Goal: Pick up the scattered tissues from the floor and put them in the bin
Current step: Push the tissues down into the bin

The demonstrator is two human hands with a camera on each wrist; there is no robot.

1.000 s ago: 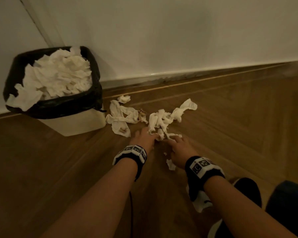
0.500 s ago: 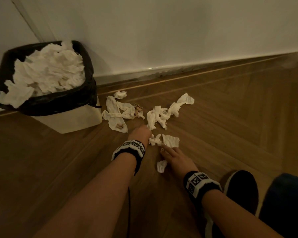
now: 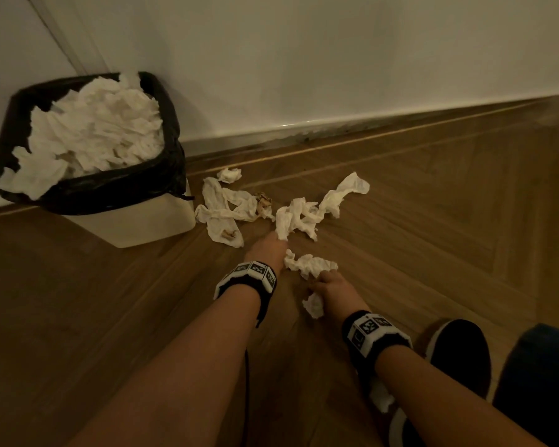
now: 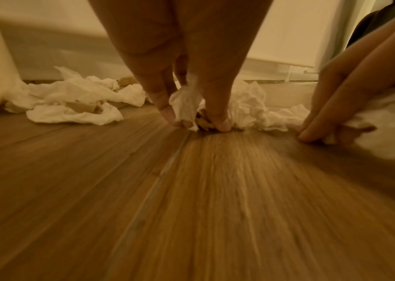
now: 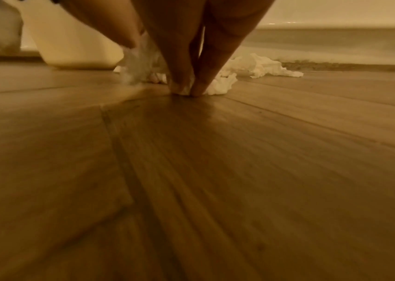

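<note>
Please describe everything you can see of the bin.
The bin is a squarish, cream, plastic-looking tub lined with a black bag folded over its rim. It stands upright on the wooden floor in the corner by the wall, heaped with crumpled white tissues; one drapes over its near left edge. Neither hand touches it.

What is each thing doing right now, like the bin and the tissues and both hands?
bin: upright by the wall, black bag in it, heaped full of tissues.
left hand: fingers pinching a crumpled tissue at the floor.
right hand: fingers pinching a small tissue against the floor.
tissue pile by the bin: lying loose, untouched.
long tissue: lying crumpled on the floor.
tissue scrap: lying beside the right hand.
</note>
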